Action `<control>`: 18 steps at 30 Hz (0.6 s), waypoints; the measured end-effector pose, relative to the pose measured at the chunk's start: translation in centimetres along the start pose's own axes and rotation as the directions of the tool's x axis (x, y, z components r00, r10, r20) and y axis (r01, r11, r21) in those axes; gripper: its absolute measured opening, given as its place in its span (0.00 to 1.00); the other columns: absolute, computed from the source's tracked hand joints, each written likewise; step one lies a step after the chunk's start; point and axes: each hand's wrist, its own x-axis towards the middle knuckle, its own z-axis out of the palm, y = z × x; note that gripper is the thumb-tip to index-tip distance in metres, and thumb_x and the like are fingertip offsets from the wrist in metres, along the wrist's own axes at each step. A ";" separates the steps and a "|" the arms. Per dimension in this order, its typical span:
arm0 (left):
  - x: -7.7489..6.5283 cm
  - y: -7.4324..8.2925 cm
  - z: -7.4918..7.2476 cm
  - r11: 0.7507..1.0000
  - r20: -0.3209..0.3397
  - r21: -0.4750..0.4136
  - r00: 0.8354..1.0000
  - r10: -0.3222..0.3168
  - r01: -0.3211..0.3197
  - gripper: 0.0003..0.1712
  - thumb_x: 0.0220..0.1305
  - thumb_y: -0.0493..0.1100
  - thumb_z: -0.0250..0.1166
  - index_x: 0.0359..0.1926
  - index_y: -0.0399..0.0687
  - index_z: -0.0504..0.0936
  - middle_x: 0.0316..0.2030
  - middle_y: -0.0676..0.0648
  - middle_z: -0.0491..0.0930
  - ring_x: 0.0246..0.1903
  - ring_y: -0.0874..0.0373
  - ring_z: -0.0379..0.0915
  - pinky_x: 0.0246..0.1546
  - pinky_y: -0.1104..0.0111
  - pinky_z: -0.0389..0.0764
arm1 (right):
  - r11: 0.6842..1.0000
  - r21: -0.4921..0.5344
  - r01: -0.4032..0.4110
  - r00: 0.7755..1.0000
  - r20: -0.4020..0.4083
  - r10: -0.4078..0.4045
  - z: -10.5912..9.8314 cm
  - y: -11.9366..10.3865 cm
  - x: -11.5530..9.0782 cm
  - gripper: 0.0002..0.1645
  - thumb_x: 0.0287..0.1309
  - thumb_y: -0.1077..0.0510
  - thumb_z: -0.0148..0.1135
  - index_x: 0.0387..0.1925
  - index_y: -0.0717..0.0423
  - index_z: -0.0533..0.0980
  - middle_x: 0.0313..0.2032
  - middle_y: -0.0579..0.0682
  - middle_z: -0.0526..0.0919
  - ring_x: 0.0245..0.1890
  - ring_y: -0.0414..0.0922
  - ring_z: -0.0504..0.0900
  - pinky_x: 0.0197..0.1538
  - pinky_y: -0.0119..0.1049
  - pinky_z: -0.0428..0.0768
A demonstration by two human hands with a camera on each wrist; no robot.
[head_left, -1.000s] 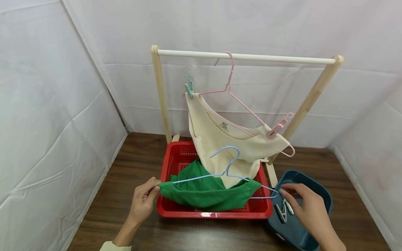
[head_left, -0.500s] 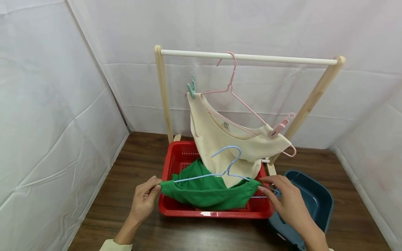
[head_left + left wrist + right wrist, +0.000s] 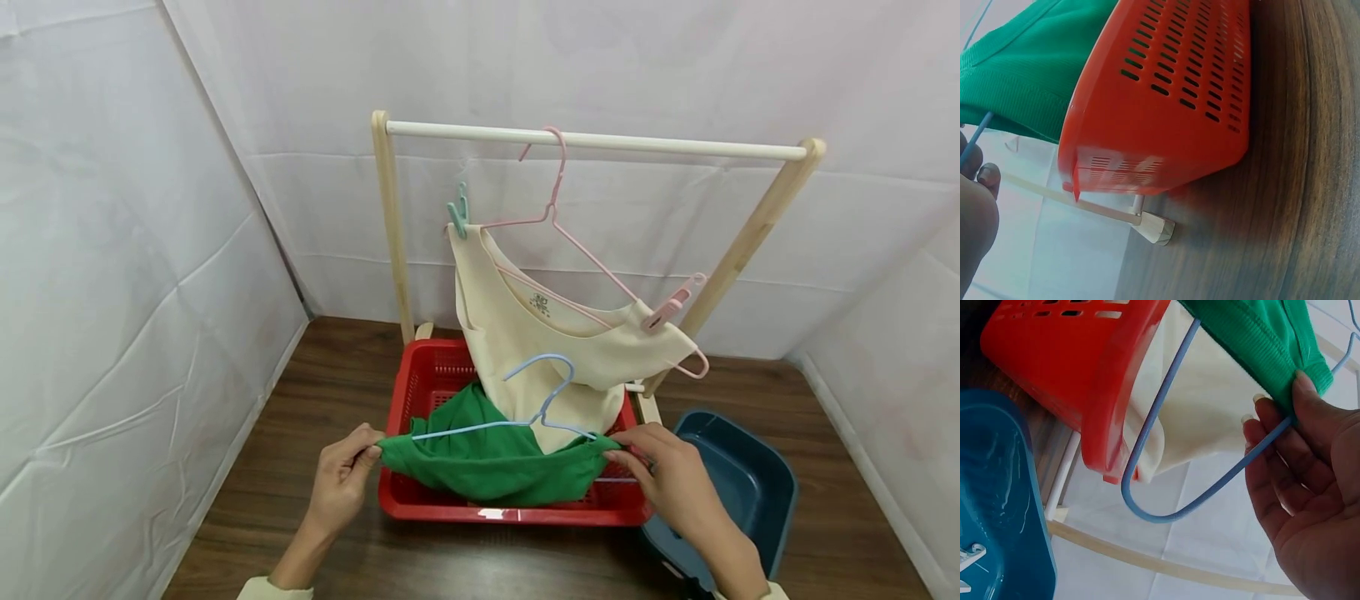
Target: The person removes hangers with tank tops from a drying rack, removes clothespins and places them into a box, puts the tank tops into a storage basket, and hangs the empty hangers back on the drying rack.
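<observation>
Over the red basket [image 3: 517, 514], a green garment [image 3: 495, 479] with ribbed edges is stretched on a light blue hanger [image 3: 551, 358], hook up. My left hand [image 3: 337, 487] pinches the garment's left end between thumb and fingers; the hanger's tip [image 3: 977, 134] shows beside those fingers in the left wrist view. At the other end, my right hand [image 3: 671, 479] pinches the garment's right strap against the hanger wire. The hanger's rounded right end [image 3: 1147, 515] sticks out bare past the cloth in the right wrist view. Part of the garment lies inside the basket.
Behind stands a wooden rack with a white bar [image 3: 675, 144]. From it hangs a pink hanger [image 3: 596, 262] bearing a cream top [image 3: 555, 350], with a green clothespin [image 3: 458, 212] and a pink one [image 3: 675, 304]. A dark blue tub [image 3: 780, 492] holds white clips [image 3: 971, 556].
My right hand has moved left from the hanger's bare end to the garment's right strap and now pinches it. My left hand has kept its grip.
</observation>
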 end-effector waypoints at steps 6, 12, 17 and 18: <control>0.1 0.2 -0.4 1.000 -0.014 -0.001 1.000 0.002 -0.002 0.06 0.63 0.26 0.56 0.30 0.33 0.77 0.24 0.44 0.71 0.23 0.59 0.60 0.23 0.70 0.64 | 0.998 0.009 0.069 0.996 -0.052 -0.068 -0.4 0.3 0.0 0.17 0.38 0.69 0.76 0.33 0.50 0.84 0.32 0.39 0.82 0.29 0.35 0.79 0.32 0.25 0.76; 0.2 0.1 -0.8 1.000 -0.030 -0.015 0.999 0.017 -0.018 0.06 0.63 0.27 0.56 0.29 0.31 0.76 0.24 0.42 0.72 0.24 0.58 0.61 0.28 0.72 0.66 | 0.993 0.004 0.121 0.988 -0.101 -0.120 -0.8 0.6 0.0 0.19 0.32 0.71 0.77 0.32 0.52 0.85 0.31 0.41 0.83 0.29 0.37 0.81 0.32 0.23 0.76; 0.2 0.3 -1.2 1.000 -0.060 0.025 0.998 -0.014 0.015 0.06 0.59 0.21 0.55 0.29 0.29 0.76 0.24 0.42 0.73 0.24 0.56 0.65 0.48 0.72 0.68 | 0.995 -0.009 0.103 0.988 -0.116 -0.103 -1.4 0.9 0.0 0.18 0.33 0.72 0.76 0.30 0.53 0.85 0.31 0.43 0.84 0.28 0.38 0.81 0.31 0.23 0.76; 0.2 0.5 -1.2 0.999 -0.068 0.043 0.997 -0.029 0.032 0.07 0.58 0.19 0.55 0.29 0.29 0.76 0.24 0.43 0.73 0.24 0.57 0.66 0.52 0.71 0.67 | 0.995 -0.016 0.095 0.988 -0.119 -0.096 -1.6 0.9 0.0 0.18 0.33 0.72 0.76 0.30 0.53 0.85 0.31 0.43 0.84 0.28 0.39 0.81 0.31 0.23 0.76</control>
